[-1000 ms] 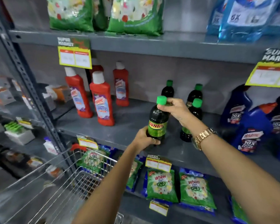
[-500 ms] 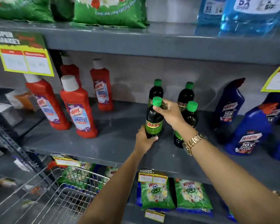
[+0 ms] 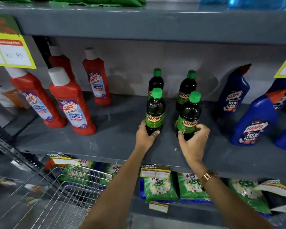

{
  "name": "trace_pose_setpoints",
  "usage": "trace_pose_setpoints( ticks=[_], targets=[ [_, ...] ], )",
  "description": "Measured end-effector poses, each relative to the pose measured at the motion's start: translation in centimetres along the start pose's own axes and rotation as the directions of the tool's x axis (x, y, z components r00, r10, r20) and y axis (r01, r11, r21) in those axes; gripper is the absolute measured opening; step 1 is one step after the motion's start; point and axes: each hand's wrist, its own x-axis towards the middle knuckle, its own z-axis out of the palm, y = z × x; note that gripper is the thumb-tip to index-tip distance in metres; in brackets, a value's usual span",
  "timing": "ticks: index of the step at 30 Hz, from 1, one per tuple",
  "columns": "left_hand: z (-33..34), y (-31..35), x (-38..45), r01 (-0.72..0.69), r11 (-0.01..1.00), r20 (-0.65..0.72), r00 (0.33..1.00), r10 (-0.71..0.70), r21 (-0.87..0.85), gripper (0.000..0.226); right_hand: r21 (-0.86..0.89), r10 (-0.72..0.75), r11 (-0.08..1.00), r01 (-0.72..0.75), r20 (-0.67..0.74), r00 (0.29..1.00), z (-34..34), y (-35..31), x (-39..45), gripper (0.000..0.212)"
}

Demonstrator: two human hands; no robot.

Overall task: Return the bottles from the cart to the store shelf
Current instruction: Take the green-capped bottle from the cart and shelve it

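I see both hands on the middle shelf (image 3: 116, 139), each at a dark Sunny bottle with a green cap. My left hand (image 3: 144, 138) is clasped round the base of the front-left bottle (image 3: 155, 113); the thumb crosses the bottom of its label and the fingers wrap behind. My right hand (image 3: 194, 142) cups the base of the front-right bottle (image 3: 189, 116), thumb at the lower left of the label, fingers curled round its right side; contact looks firm, though I cannot tell how tightly it presses.

Orientation: both bottles stand upright, long axis vertical, caps up, labels facing me. Whether the left one's base fully rests on the shelf I cannot tell; the palm hides it.

Beyond the fingertips, two more Sunny bottles (image 3: 156, 81) stand upright near the back wall, one behind each front bottle, making a two-by-two block. The front pair stand apart, with a gap of bare shelf between my two hands.

Surface: grey painted metal, flat, scuffed. The upper shelf (image 3: 139, 22) overhangs well above the caps.

Outboard of my left fingers lies open shelf, then red Harpic bottles (image 3: 71, 103), upright. Outboard of my right fingers, a shorter clear strip, then blue Harpic bottles (image 3: 254, 121) leaning slightly. The shelf's front edge runs under my wrists. Below it hang detergent packs (image 3: 157, 187); the wire cart (image 3: 64, 195) sits below my left forearm.
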Motion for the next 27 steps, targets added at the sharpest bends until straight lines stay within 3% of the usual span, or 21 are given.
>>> trace_pose_setpoints(
  ticks=[4, 27],
  targets=[
    [0.2, -0.2, -0.4, -0.013, 1.0, -0.029, 0.999, 0.014, 0.025, 0.06, 0.003, 0.104, 0.994, -0.105, 0.065, 0.992, 0.2, 0.8, 0.4, 0.072],
    [-0.1, -0.1, -1.7, -0.01, 0.999, -0.078, 0.997, 0.007, -0.039, 0.068, -0.02, 0.129, 0.992, -0.128, 0.109, 0.986, 0.0, 0.8, 0.4, 0.077]
  ],
)
